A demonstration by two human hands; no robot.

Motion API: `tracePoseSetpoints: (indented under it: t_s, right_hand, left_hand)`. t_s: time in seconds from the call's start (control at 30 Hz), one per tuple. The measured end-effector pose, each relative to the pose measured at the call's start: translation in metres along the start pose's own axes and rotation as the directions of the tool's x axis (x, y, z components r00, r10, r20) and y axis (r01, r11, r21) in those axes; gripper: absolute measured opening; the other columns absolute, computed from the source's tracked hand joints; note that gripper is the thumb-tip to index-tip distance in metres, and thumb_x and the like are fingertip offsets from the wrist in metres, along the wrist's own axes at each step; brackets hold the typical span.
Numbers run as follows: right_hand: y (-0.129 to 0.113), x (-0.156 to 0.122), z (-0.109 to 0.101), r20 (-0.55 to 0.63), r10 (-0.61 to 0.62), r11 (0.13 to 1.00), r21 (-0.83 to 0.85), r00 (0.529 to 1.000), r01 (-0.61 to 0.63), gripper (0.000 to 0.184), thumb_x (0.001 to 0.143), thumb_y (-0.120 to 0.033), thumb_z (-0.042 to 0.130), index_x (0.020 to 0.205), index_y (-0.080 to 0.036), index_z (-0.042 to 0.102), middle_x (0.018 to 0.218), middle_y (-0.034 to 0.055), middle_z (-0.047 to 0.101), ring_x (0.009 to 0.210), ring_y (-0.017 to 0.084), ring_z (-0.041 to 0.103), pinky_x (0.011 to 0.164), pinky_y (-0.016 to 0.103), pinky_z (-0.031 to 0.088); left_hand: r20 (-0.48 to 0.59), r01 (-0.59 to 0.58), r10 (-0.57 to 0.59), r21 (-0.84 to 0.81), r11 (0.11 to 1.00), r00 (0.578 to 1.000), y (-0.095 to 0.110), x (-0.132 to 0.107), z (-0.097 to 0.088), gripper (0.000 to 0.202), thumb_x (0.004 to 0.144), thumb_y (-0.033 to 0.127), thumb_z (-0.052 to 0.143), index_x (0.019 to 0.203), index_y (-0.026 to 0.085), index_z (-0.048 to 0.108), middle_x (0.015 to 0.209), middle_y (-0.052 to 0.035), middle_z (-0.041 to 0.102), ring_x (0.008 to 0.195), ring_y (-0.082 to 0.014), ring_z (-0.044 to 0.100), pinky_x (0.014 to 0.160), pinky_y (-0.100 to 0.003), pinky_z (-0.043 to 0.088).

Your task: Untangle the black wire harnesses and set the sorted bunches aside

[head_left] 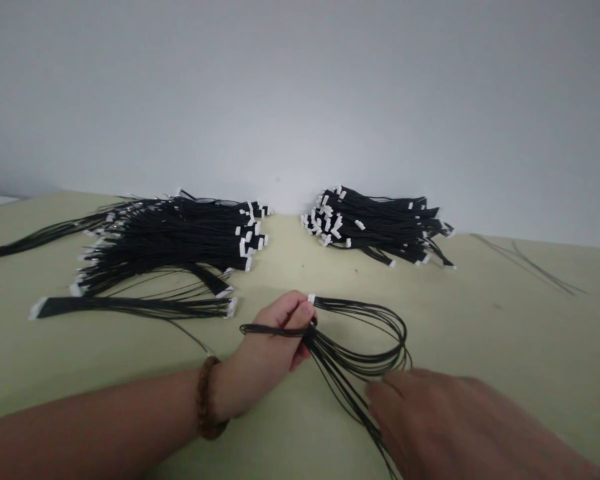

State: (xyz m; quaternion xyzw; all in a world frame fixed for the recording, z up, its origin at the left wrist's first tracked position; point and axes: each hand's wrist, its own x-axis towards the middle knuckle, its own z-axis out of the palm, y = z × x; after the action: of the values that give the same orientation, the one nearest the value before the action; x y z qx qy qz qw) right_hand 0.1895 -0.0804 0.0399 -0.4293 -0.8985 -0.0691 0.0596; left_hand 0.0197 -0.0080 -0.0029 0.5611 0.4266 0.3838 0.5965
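Note:
My left hand (273, 347), with a brown bead bracelet (206, 407) on the wrist, pinches a folded bundle of thin black wires (365, 343) near its white connector (311, 299). The wires loop out to the right and trail down toward me. My right hand (430, 417) lies low at the front, its back toward the camera, fingers resting on the trailing wire ends; its fingertips are blurred.
A large pile of black wire harnesses with white connectors (180, 233) lies at the back left, a smaller folded pile (380, 227) at the back right. A flat harness (135, 307) lies left of my hand. The pale green table (505, 320) meets a white wall.

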Motion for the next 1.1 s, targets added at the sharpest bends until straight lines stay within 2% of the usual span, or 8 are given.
tracePoseSetpoints:
  t_s: [0.07,0.17,0.37,0.8,0.9,0.97,1.0,1.1]
  right_hand:
    - [-0.001,0.014,0.002,0.046,0.102,0.99,0.091,0.994,-0.106,0.028,0.058,0.003,0.037,0.061,-0.019,0.054,0.056,0.0031,0.059,0.043,0.015,0.052,0.038,0.027,0.025]
    - [0.001,0.034,0.0,0.084,0.139,0.971,0.183,0.987,-0.152,0.023,0.073,-0.004,0.041,0.064,-0.019,0.056,0.064,0.0005,0.062,0.053,0.013,0.055,0.047,0.024,0.032]
    - [0.005,0.041,0.0,0.172,0.181,0.837,0.49,0.968,-0.244,0.026,0.085,-0.019,0.039,0.069,-0.02,0.06,0.064,-0.0046,0.059,0.055,0.007,0.049,0.053,0.02,0.031]
    - [0.0,0.04,0.005,0.083,0.291,0.849,0.438,0.953,-0.297,0.02,0.076,-0.017,0.043,0.057,-0.018,0.052,0.051,-0.0053,0.046,0.045,0.006,0.034,0.045,0.021,0.02]
    - [-0.001,0.039,0.005,0.091,0.34,0.811,0.476,0.936,-0.341,0.016,0.073,-0.016,0.044,0.06,-0.018,0.052,0.053,-0.0047,0.046,0.047,0.007,0.035,0.045,0.021,0.021]
    - [0.003,0.039,0.0,0.145,0.371,0.694,0.614,0.917,-0.377,0.011,0.073,-0.015,0.044,0.072,-0.02,0.055,0.054,-0.0048,0.046,0.048,0.007,0.036,0.044,0.019,0.024]
    - [0.007,0.039,-0.004,0.221,0.351,0.582,0.71,0.91,-0.397,0.013,0.074,-0.016,0.044,0.079,-0.02,0.055,0.055,-0.0046,0.046,0.048,0.007,0.037,0.043,0.018,0.025]
    - [0.026,0.037,-0.021,0.452,0.104,0.108,0.88,0.886,-0.462,0.016,0.077,-0.018,0.041,0.079,-0.016,0.057,0.057,-0.0019,0.046,0.046,0.006,0.04,0.042,0.017,0.032]
  left_hand:
    - [0.03,-0.027,0.027,-0.003,1.0,0.999,-0.001,-0.001,-0.001,0.033,0.083,0.047,0.041,0.071,0.016,0.044,0.051,0.0073,0.038,0.037,-0.0024,0.035,0.033,-0.012,0.024]
    - [0.059,-0.067,0.066,-0.001,0.998,0.996,-0.004,-0.003,-0.003,0.032,0.084,0.047,0.039,0.074,0.017,0.045,0.049,0.007,0.04,0.037,-0.0026,0.036,0.033,-0.012,0.024]
    - [0.064,-0.073,0.077,-0.062,0.995,0.995,-0.003,-0.003,-0.002,0.031,0.083,0.046,0.041,0.074,0.017,0.044,0.053,0.0063,0.043,0.036,-0.002,0.036,0.032,-0.012,0.023]
    - [0.099,-0.041,0.045,-0.041,0.998,0.994,-0.005,-0.001,-0.002,0.031,0.084,0.045,0.04,0.073,0.016,0.045,0.045,0.0065,0.042,0.034,-0.0034,0.034,0.031,-0.014,0.022]
    - [0.105,-0.038,0.043,-0.051,0.998,0.994,-0.006,0.0,-0.002,0.031,0.084,0.046,0.04,0.073,0.017,0.045,0.046,0.0066,0.042,0.035,-0.0036,0.035,0.031,-0.013,0.022]
    - [0.091,-0.03,0.034,-0.049,0.998,0.995,-0.007,0.0,-0.002,0.031,0.083,0.046,0.041,0.071,0.017,0.044,0.046,0.0066,0.041,0.035,-0.0035,0.034,0.031,-0.013,0.022]
    - [0.078,-0.019,0.023,-0.052,0.998,0.997,-0.006,0.001,-0.002,0.031,0.082,0.046,0.042,0.071,0.017,0.045,0.045,0.0065,0.041,0.035,-0.0036,0.034,0.031,-0.013,0.022]
    - [0.01,0.061,-0.06,-0.072,0.996,0.998,-0.004,0.004,0.0,0.03,0.08,0.045,0.046,0.073,0.016,0.047,0.047,0.0068,0.04,0.034,-0.0032,0.034,0.03,-0.013,0.021]
